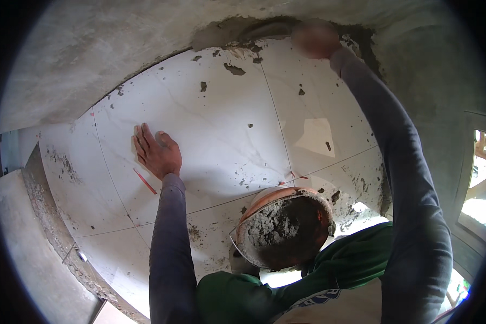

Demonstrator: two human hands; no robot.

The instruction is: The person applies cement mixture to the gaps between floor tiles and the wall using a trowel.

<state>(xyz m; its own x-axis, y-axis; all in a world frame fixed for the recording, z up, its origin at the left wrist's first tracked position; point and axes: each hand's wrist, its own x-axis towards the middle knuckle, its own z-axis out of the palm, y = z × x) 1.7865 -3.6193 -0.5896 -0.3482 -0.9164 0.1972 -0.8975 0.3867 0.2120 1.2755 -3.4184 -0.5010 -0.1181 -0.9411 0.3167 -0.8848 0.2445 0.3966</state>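
Note:
My left hand [157, 153] lies flat on a large white marbled tile [216, 124], palm down with the fingers stretched out. Just below it on the tile is a thin red strip [144, 181]. At the far edge of the tiled floor, my right hand [315, 40] is reaching to a band of wet grey mortar [221, 35] along the wall. Motion smears its fingers, so whether it grips a tool cannot be made out. An orange bucket [245, 215] partly filled with grey mortar [278, 224] stands close in front of my body.
Mortar crumbs [234, 69] are scattered over the tiles. Small red pieces [292, 175] sit around a tile joint beside the bucket. A bare grey wall [108, 48] bounds the far side, another [443, 97] the right. A rough ledge [48, 205] runs along the left.

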